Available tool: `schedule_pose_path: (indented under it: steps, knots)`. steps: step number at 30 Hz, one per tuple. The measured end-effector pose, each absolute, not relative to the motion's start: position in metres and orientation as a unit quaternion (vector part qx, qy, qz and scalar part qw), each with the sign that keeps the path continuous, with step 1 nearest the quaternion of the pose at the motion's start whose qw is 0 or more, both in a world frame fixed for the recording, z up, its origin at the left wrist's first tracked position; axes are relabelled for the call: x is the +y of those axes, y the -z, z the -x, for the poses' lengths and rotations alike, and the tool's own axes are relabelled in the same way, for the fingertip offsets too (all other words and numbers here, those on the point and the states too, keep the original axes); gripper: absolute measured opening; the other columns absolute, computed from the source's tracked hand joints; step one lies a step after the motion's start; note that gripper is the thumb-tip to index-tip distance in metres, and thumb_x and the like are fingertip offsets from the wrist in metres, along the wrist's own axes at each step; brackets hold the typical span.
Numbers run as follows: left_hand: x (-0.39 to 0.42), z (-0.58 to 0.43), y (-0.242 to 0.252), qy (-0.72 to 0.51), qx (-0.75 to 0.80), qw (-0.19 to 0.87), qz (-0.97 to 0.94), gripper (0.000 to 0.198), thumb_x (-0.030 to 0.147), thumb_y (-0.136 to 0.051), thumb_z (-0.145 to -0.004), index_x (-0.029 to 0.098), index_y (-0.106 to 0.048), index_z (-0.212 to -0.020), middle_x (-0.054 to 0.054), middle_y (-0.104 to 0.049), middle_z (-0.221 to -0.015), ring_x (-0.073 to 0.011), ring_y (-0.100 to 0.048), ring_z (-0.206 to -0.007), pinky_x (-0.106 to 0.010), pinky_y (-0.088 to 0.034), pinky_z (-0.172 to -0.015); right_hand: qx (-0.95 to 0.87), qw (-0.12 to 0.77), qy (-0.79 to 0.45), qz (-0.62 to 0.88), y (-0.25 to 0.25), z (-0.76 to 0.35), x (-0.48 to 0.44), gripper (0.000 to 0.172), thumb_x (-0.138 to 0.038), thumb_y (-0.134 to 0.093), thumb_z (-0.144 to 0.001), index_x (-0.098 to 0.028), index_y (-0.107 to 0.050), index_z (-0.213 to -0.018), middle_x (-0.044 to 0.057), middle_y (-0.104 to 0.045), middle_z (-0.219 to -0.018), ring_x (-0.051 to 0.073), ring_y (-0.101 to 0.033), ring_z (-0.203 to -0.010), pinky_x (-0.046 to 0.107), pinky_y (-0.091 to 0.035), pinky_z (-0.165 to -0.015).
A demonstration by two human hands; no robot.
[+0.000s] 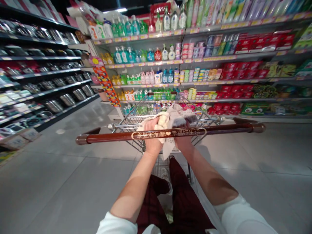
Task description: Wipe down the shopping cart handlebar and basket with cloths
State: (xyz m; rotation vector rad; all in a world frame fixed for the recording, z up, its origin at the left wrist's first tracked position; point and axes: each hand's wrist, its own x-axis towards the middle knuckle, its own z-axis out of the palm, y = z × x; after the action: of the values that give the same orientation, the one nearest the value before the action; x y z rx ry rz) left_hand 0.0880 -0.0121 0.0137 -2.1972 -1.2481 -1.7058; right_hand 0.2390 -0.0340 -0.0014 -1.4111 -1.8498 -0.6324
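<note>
At the far left, pots (67,99) are ranged along the dark shelves (36,58). Next, an orange strip (106,86) is hung at the left end of the pale shelves (146,65), where bottles (131,26) are lined up in rows. The cart (133,123) is placed before these shelves, and its brown handle (112,138), printed with white characters and a heart, is set across its near edge. The left hand (151,124) is partly covered by the handle; its fingers are clenched on the cloth (174,113). The cloth, cream at left and grey-white at right, is bunched at the middle of the cart's near edge, with one corner draped below the handle. The right hand (182,140) is placed against the grey side; its fingers are mostly hidden, so its grasp cannot be told. At the far right, red packs (255,42) are stacked on the pale shelves.
</note>
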Motion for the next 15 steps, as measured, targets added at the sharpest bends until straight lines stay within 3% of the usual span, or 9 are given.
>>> schedule_pose_path:
  steps: [7,11,15]
  knots:
    - [0.001,-0.080,-0.026,0.479,-0.386,0.057,0.786,0.031,0.026,-0.056,-0.088,0.017,-0.060,-0.117,-0.012,-0.064,-0.108,-0.0290,-0.057,-0.104,-0.042,-0.043,-0.095,-0.710,0.310,0.292,0.560,-0.021,-0.236,-0.033,0.011,-0.015,-0.054,-0.085,-0.018,-0.064,-0.083,0.009,-0.061,-0.086,0.025,-0.054,-0.092,0.044,-0.043,-0.089]
    - [0.005,-0.073,-0.025,0.416,-0.408,0.107,0.805,0.031,0.030,-0.054,-0.090,0.018,-0.061,-0.118,-0.012,-0.064,-0.105,-0.0291,-0.057,-0.097,-0.041,-0.042,-0.087,-0.721,0.314,0.287,0.547,-0.015,-0.241,-0.033,0.012,-0.015,-0.053,-0.086,-0.018,-0.064,-0.083,0.009,-0.062,-0.090,0.024,-0.053,-0.098,0.045,-0.040,-0.098]
    - [0.011,-0.065,-0.019,0.384,-0.401,0.170,0.814,0.031,0.028,-0.053,-0.090,0.019,-0.062,-0.119,-0.011,-0.065,-0.104,-0.0271,-0.056,-0.090,-0.038,-0.041,-0.083,-0.728,0.318,0.273,0.543,-0.001,-0.267,-0.028,0.018,-0.012,-0.052,-0.084,-0.021,-0.063,-0.073,0.004,-0.060,-0.077,0.020,-0.053,-0.093,0.046,-0.034,-0.107]
